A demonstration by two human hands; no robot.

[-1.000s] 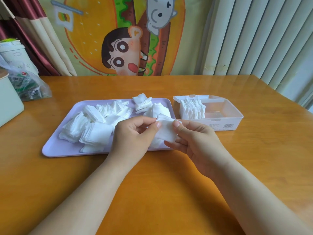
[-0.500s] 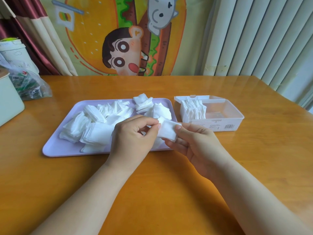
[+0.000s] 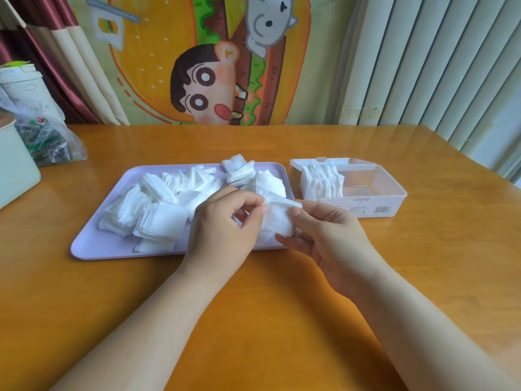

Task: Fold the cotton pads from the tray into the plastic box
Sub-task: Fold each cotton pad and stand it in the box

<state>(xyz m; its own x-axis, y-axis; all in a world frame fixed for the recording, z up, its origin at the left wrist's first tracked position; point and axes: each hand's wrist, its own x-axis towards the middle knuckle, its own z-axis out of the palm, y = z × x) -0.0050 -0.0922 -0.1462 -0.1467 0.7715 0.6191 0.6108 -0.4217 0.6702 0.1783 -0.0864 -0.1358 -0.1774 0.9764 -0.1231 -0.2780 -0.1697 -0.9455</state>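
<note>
Cotton pad point(image 3: 277, 220) in mid-fold, held in the air over the near right corner of the lilac tray point(image 3: 93, 245). We see the left hand point(image 3: 225, 224) pinching the pad's left edge, its fingers point(image 3: 248, 196) curled and clamped on the cotton. The right hand point(image 3: 324, 235) grips the opposite edge, thumb on top and the other fingers beneath. We judge that the two-handed hold lets one edge be brought square onto the other, since a sheet this limp would sag if pinched at one side only. The loose pads point(image 3: 158, 204) lie heaped across the tray, directly in front of the hands, so each new sheet is a short reach away. The clear plastic box point(image 3: 375, 206) stands on the bench point(image 3: 253, 320) just beside the tray's right end, on the side of the right hand. Its lid point(image 3: 332, 162) is open at the back. A row of folded pads point(image 3: 322, 183) stands on edge against the box's left wall, leaving the right part free. We take upright packing to keep each crease shut. With the heap large and the row short, we judge the task to be at an early stage.
</note>
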